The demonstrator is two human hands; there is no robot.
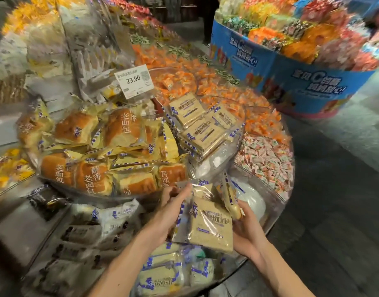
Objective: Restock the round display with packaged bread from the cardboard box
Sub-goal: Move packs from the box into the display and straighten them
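Observation:
Both of my hands hold a bunch of clear-wrapped pale toast bread packs (pixel 212 228) above the lower tier of the round display (pixel 276 213). My left hand (pixel 173 209) grips the packs from the left side, fingers along their edge. My right hand (pixel 245 228) grips them from the right and underneath, with one pack standing on edge by its thumb. A stack of the same toast packs (pixel 197 123) lies on the upper tier, beside golden bun packs (pixel 111 151). No cardboard box is in view.
A price card reading 23.90 (pixel 134 81) stands behind the buns. Orange snack packs (pixel 197 82) and pink-white candies (pixel 265 159) fill neighbouring sections. Dark and pale bread packs (pixel 94 230) lie in the lower tier at left. A blue round candy stand (pixel 291 76) stands at right across the aisle.

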